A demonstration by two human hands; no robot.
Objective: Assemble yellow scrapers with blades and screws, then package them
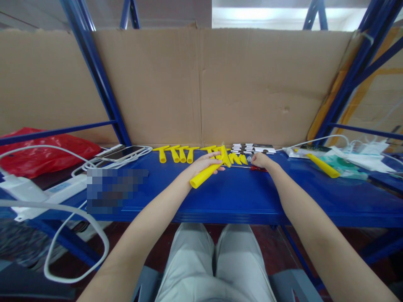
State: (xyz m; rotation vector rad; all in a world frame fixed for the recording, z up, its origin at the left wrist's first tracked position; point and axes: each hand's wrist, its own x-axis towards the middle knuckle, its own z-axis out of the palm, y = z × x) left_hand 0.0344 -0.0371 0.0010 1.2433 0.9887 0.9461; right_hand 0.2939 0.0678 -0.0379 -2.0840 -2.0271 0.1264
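Observation:
My left hand [206, 162] is closed around a yellow T-shaped scraper handle [204, 176], its round open end pointing toward me and its wide head leaning up to the right. Over the table, my right hand [260, 160] has its fingers drawn together beside a small pile of silvery bits [249, 159], too small to name surely. What those fingers hold, if anything, is hidden. Just under that hand lies a red-handled screwdriver [258, 168], its thin shaft pointing left. Several small yellow pieces [237, 159] lie between my hands.
More yellow T-shaped handles [174, 154] stand in a row along the back. Black-and-white packets [252, 149] are stacked by the cardboard wall [252, 84]. Cables, a power strip [63, 191] and a red bag [47, 153] lie left. Another yellow tube [324, 166] rests on plastic wrapping at right.

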